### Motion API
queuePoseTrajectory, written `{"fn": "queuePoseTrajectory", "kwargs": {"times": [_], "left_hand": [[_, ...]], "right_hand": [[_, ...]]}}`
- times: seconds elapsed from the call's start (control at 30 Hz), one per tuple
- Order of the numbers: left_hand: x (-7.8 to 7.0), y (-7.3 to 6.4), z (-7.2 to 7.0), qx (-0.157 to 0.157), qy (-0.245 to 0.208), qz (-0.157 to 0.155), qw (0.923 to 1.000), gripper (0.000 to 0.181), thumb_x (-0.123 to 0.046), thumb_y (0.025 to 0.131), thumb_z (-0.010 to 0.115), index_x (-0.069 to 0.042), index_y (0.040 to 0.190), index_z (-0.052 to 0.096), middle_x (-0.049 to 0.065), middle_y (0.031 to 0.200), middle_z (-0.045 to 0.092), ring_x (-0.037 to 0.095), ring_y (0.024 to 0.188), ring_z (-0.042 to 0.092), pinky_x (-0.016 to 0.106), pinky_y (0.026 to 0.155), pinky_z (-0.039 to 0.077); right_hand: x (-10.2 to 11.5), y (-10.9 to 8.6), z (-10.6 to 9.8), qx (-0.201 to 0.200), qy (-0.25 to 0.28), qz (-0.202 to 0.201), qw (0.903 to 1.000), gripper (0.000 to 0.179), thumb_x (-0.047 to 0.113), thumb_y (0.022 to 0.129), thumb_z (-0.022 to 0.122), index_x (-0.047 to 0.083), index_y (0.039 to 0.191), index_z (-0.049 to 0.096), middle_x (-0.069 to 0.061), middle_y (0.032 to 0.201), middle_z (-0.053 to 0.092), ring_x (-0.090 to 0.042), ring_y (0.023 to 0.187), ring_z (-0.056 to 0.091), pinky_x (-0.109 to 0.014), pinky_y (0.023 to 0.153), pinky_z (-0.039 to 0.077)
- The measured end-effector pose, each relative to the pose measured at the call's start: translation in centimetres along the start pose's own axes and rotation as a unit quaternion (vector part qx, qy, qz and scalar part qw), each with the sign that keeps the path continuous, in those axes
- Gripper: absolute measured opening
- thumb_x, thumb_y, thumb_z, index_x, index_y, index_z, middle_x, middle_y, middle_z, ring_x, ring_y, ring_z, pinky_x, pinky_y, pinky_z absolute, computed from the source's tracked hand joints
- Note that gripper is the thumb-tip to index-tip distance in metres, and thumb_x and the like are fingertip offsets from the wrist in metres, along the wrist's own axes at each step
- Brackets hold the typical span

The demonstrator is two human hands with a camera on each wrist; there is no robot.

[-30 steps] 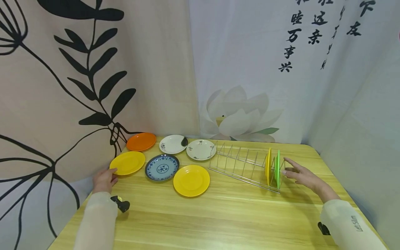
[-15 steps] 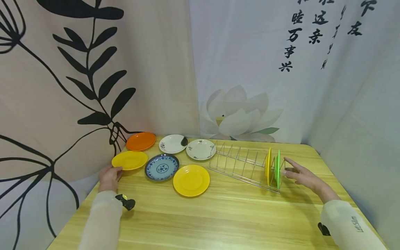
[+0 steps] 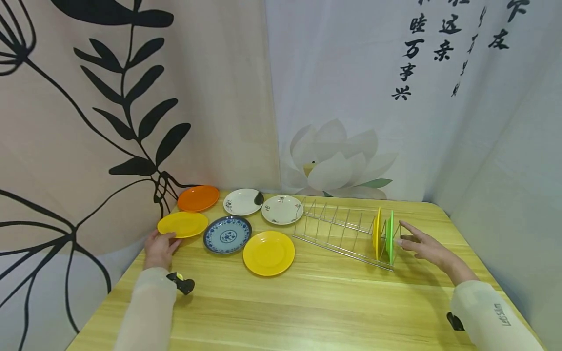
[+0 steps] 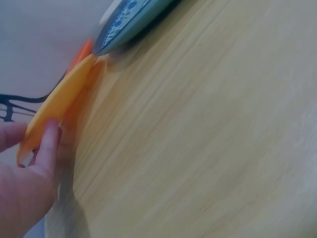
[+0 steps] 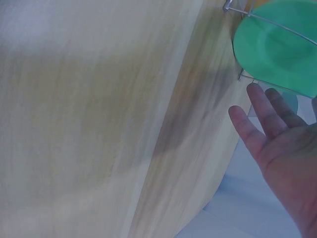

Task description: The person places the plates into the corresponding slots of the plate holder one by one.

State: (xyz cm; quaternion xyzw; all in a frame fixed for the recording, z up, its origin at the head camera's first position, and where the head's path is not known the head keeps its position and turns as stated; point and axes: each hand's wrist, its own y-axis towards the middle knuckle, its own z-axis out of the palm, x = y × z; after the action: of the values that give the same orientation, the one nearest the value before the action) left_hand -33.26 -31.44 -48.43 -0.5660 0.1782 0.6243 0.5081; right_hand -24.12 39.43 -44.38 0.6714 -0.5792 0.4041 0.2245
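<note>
My left hand (image 3: 159, 251) pinches the near-left rim of a yellow plate (image 3: 183, 224) at the table's left side. In the left wrist view this plate (image 4: 64, 94) slants, gripped between thumb and fingers. My right hand (image 3: 428, 248) is beside the right end of a wire dish rack (image 3: 342, 246), fingers extended and fingertips close to its end wires. A green plate (image 3: 390, 238) and a yellow plate (image 3: 376, 234) stand upright in that end of the rack. The right wrist view shows the green plate (image 5: 277, 44) just beyond the spread fingers.
An orange plate (image 3: 198, 198) lies behind the held plate. Two white patterned plates (image 3: 243, 202) are at the back, left of the rack. A blue patterned plate (image 3: 228, 235) and another yellow plate (image 3: 269, 253) lie nearer on the wooden table (image 3: 307, 307). Curtains stand behind and beside it.
My left hand has shifted slightly right with the yellow plate, bringing it nearer the blue patterned plate. The right hand has kept its place beside the rack.
</note>
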Motion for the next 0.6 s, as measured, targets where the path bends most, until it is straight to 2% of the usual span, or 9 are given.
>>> {"fn": "queuePoseTrajectory", "kwargs": {"times": [0.07, 0.13, 0.3, 0.43, 0.6], "left_hand": [[0.1, -0.2, 0.1, -0.002, -0.004, 0.002, 1.0000, 0.070, 0.002, 0.099, 0.050, -0.018, 0.159, 0.018, 0.008, 0.160, 0.021, 0.020, 0.133, 0.039, 0.032, 0.107, 0.041], [0.1, -0.4, 0.1, -0.002, -0.003, 0.009, 1.0000, 0.070, 0.002, 0.100, 0.048, -0.019, 0.159, 0.016, 0.008, 0.161, 0.020, 0.020, 0.135, 0.038, 0.032, 0.108, 0.040], [-0.4, -1.0, -0.2, -0.004, -0.020, 0.017, 0.9997, 0.066, 0.001, 0.100, 0.045, -0.019, 0.158, 0.022, 0.006, 0.153, 0.030, 0.019, 0.124, 0.043, 0.033, 0.109, 0.039], [-1.1, -1.4, -0.6, -0.010, -0.023, 0.017, 0.9995, 0.064, -0.001, 0.100, 0.048, -0.022, 0.156, 0.025, -0.001, 0.141, 0.038, 0.016, 0.113, 0.046, 0.029, 0.102, 0.045], [-2.2, -2.0, -0.4, -0.001, -0.038, 0.032, 0.9987, 0.062, -0.002, 0.101, 0.049, -0.021, 0.156, 0.027, -0.003, 0.132, 0.041, 0.016, 0.110, 0.047, 0.026, 0.098, 0.048]], "right_hand": [[0.0, 0.0, 0.0, 0.000, 0.001, 0.000, 1.0000, 0.078, 0.035, 0.105, 0.047, 0.014, 0.160, -0.005, -0.042, 0.151, 0.019, -0.059, 0.131, 0.035, -0.071, 0.094, 0.040], [0.0, -0.1, 0.1, 0.000, 0.000, 0.001, 1.0000, 0.078, 0.036, 0.105, 0.047, 0.014, 0.160, -0.005, -0.042, 0.151, 0.018, -0.059, 0.132, 0.034, -0.071, 0.095, 0.040], [0.4, -0.2, 0.1, -0.004, -0.007, 0.003, 1.0000, 0.080, 0.038, 0.105, 0.047, 0.014, 0.160, -0.005, -0.041, 0.152, 0.019, -0.059, 0.132, 0.033, -0.070, 0.096, 0.040], [0.6, -0.2, 0.2, -0.007, -0.010, 0.003, 0.9999, 0.081, 0.040, 0.104, 0.048, 0.014, 0.160, -0.005, -0.041, 0.151, 0.020, -0.059, 0.132, 0.033, -0.069, 0.096, 0.041], [0.8, -0.1, 0.1, -0.005, -0.016, 0.005, 0.9998, 0.082, 0.041, 0.104, 0.049, 0.012, 0.160, -0.004, -0.041, 0.151, 0.021, -0.058, 0.133, 0.032, -0.067, 0.096, 0.041]]}}
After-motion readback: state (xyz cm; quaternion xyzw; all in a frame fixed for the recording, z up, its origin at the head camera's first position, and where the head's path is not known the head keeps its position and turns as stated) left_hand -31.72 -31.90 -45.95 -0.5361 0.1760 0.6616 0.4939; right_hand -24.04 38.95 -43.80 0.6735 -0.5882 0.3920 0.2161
